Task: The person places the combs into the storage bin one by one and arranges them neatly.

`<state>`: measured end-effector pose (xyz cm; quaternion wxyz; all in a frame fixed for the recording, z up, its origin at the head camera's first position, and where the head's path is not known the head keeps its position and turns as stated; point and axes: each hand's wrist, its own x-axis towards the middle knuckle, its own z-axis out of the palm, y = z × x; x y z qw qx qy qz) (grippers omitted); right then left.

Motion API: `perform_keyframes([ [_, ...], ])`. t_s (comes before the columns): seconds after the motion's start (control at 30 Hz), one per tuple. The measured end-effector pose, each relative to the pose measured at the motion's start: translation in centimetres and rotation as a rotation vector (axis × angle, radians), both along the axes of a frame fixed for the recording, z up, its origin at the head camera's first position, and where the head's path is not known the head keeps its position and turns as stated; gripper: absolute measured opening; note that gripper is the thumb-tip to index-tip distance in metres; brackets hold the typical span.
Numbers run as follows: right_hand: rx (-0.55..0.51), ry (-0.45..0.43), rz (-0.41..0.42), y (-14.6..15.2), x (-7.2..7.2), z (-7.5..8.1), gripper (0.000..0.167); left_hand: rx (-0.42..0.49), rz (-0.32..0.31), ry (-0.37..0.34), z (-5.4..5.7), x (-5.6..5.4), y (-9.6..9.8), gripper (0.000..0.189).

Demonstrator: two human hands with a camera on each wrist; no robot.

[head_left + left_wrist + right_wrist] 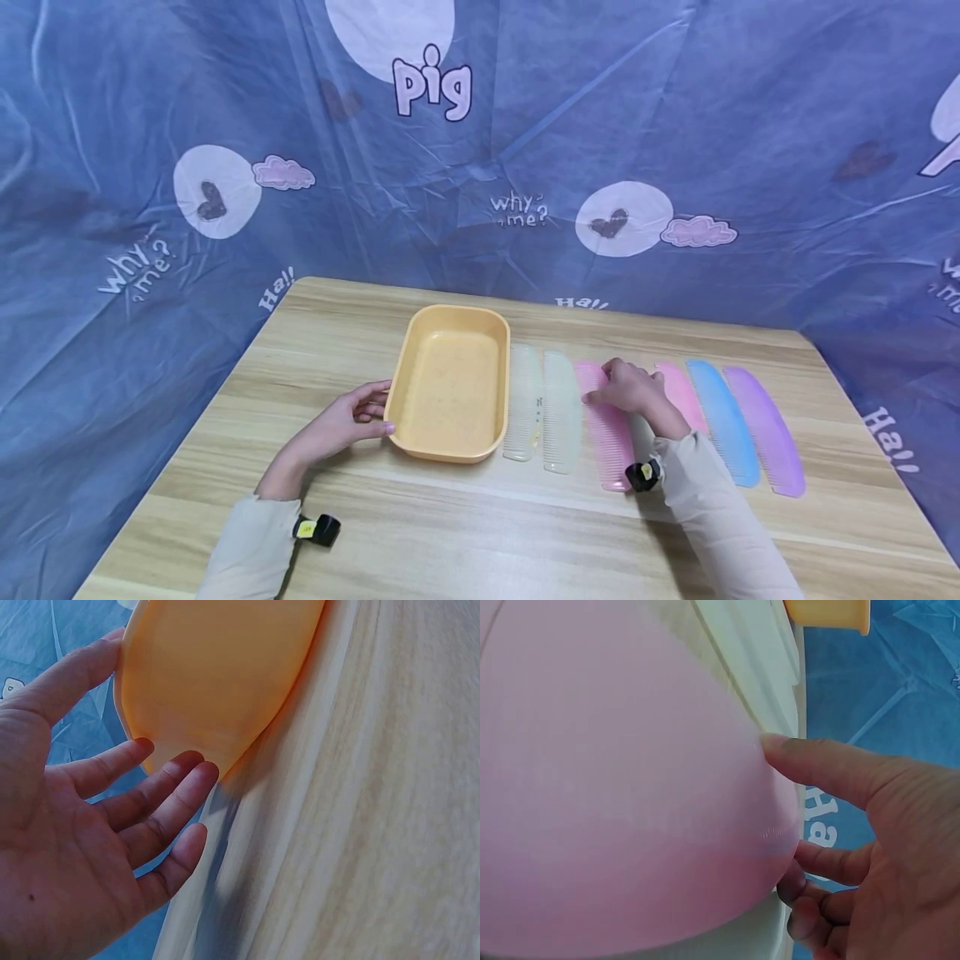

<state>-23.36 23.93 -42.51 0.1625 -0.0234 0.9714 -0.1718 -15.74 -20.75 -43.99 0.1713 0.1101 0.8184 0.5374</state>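
Blue cloth [450, 179] is hung behind a wooden table [405, 525], and hearts, clouds and words such as "pig" are printed on it. A yellow tray [450, 392] is set a bit left of the middle of the table. Its near left corner is touched by the left hand [352, 423]. The left thumb is laid at the rim, and the other fingertips are put against the outer wall. Those fingers are held loose, with the thumb set well apart from them. To the right of the tray, combs are laid side by side in a row. First pale comb [528, 396] is placed just beside the tray, and second pale comb [568, 408] is placed next to it. After that, the bright pink comb [617, 433] is pinched near its far end by the right hand [633, 390]. Its left edge is met by the thumb, and its right edge by the curled fingers. Whether that end is lifted off the table cannot be told. Right of it, a pale thing [642, 435] is mostly hidden by the right arm. Farther right, a light pink comb [681, 393], a blue comb [723, 417] and a purple comb [767, 433] are lined up.
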Motion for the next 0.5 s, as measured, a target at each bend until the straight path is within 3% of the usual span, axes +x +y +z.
perform_keyframes([
  [0.2, -0.03, -0.027, 0.026, -0.02, -0.11, 0.3, 0.064, 0.008, 0.001, -0.005, 0.0, -0.01, -0.02, 0.072],
  [0.5, -0.027, -0.059, 0.088, 0.72, -0.63, 0.56, 0.08, 0.052, -0.017, -0.027, -0.16, 0.11, -0.08, 0.075],
])
